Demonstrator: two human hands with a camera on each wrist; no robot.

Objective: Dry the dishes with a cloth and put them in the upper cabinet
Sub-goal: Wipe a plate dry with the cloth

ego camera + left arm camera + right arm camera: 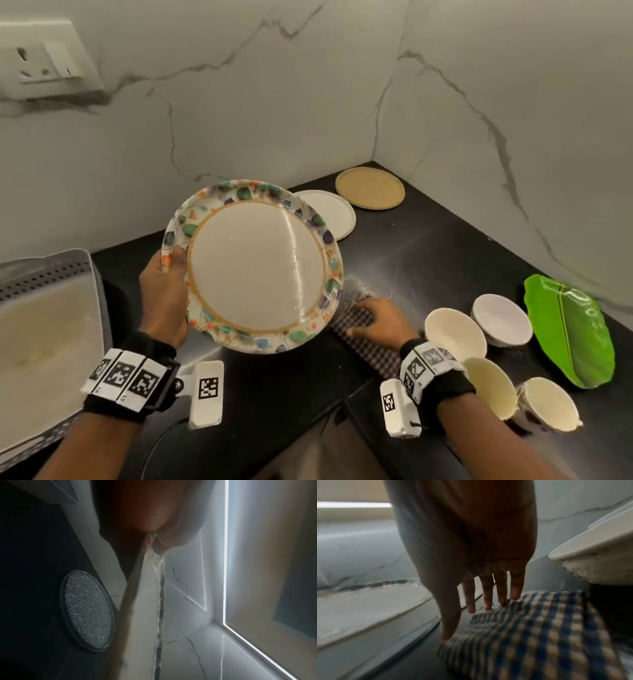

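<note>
Black counter (428, 260) ran into a corner of marble wall (308, 102), and over it I held the plate (255, 265) tilted up, face toward me, streaks and drops of water shining on its white middle. My left hand (164, 294) gripped its left rim, thumb on the patterned border, the rest of the fingers hidden behind. My right hand (471, 547) lay flat with straight fingers on the checked cloth (530, 635), which sat on the counter just right of the plate's lower edge; it had not closed on anything.

By my reckoning, the step was fetching the cloth so the plate could be wiped. Next I would need to gather the cloth into my right hand and bring it up to the wet face while my left kept the rim steady.

Just right of the cloth stood four bowls (455, 337) in a tight cluster, with a green leaf dish (568, 329) beyond, so lifting the cloth left little room on that side. Far behind the plate lay a white plate (334, 212) and a tan mat (370, 187). A rack (51, 274) sat to the near left. The cabinet was out of view.
</note>
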